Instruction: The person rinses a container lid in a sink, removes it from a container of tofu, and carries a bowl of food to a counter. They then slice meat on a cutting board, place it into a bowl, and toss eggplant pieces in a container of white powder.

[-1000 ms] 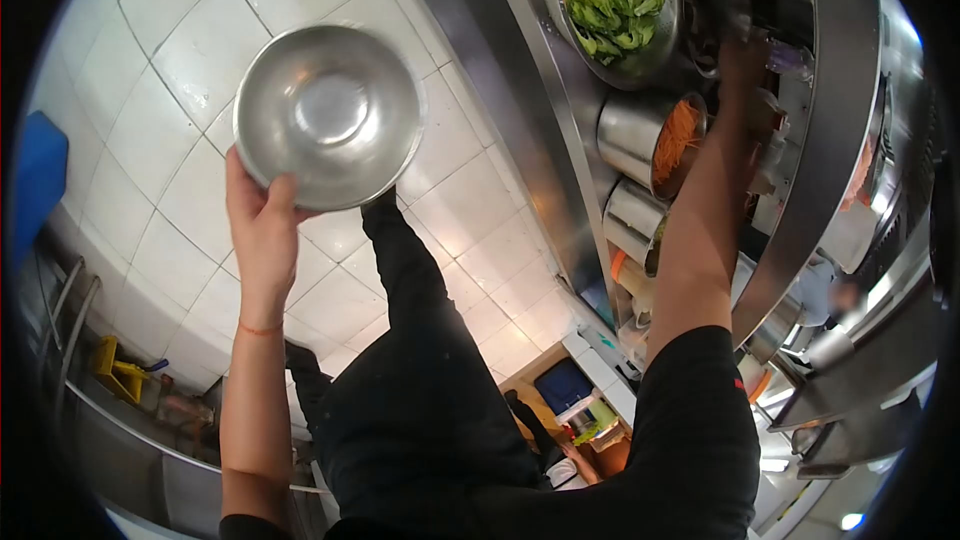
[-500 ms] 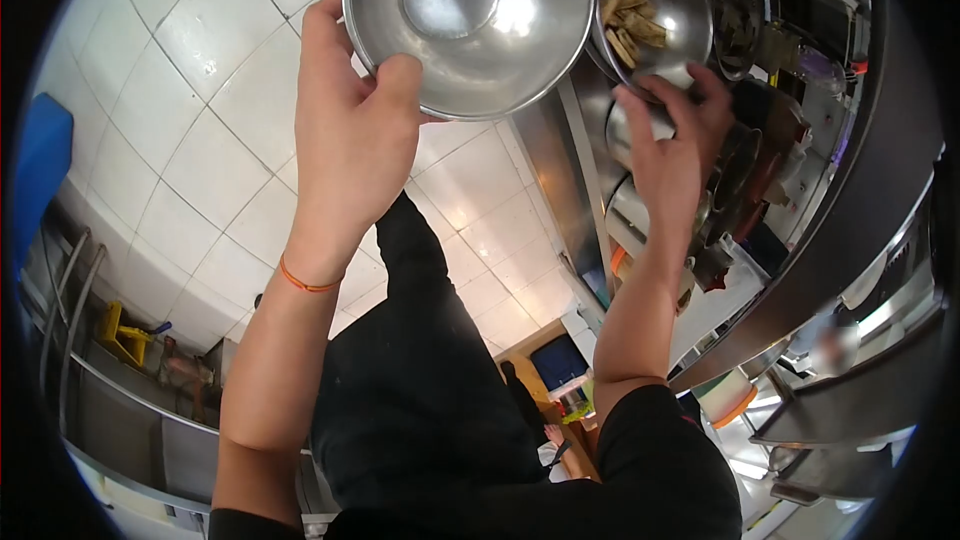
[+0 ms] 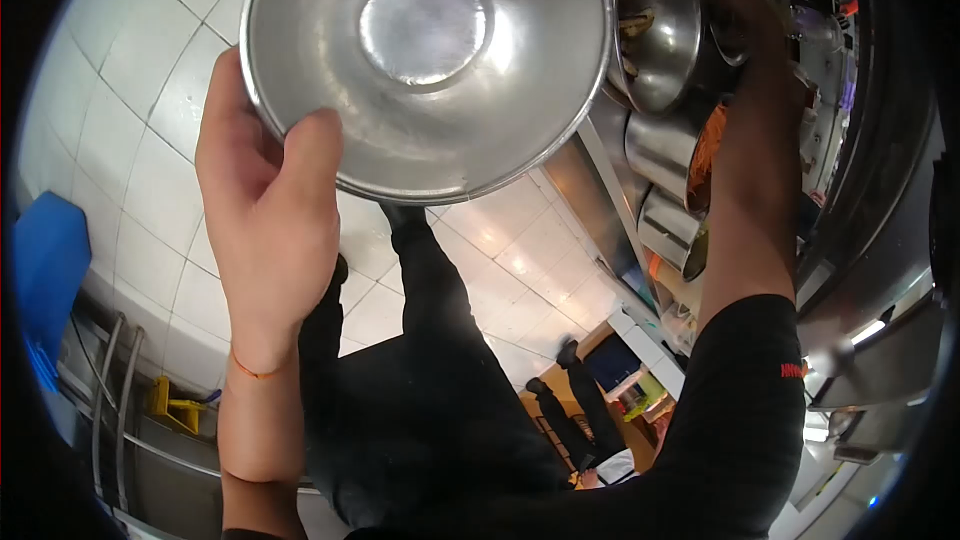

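My left hand (image 3: 275,190) grips the rim of a steel mixing bowl (image 3: 310,40), thumb inside and fingers beneath. Nothing lies in the visible part of the bowl, which is tilted toward me. On the counter to its right stands a second metal bowl (image 3: 678,30) holding pale brown strips of food (image 3: 634,25). My right hand (image 3: 740,5) reaches beyond that bowl, over a dark round container (image 3: 722,40) at the counter's far side. Shadow obscures its fingers and anything in them.
Nearer along the counter sit a steel pot (image 3: 660,145) with orange shreds (image 3: 707,155) and another steel pot (image 3: 668,225). White tiles (image 3: 150,70) cover the floor. A blue object (image 3: 50,260) and metal rails (image 3: 125,410) are at left. Another person's legs (image 3: 575,405) show behind me.
The mixing bowl has come closer and lower, moving left with my left hand. My right hand has left the rim of the bowl of strips and extended farther up and right.
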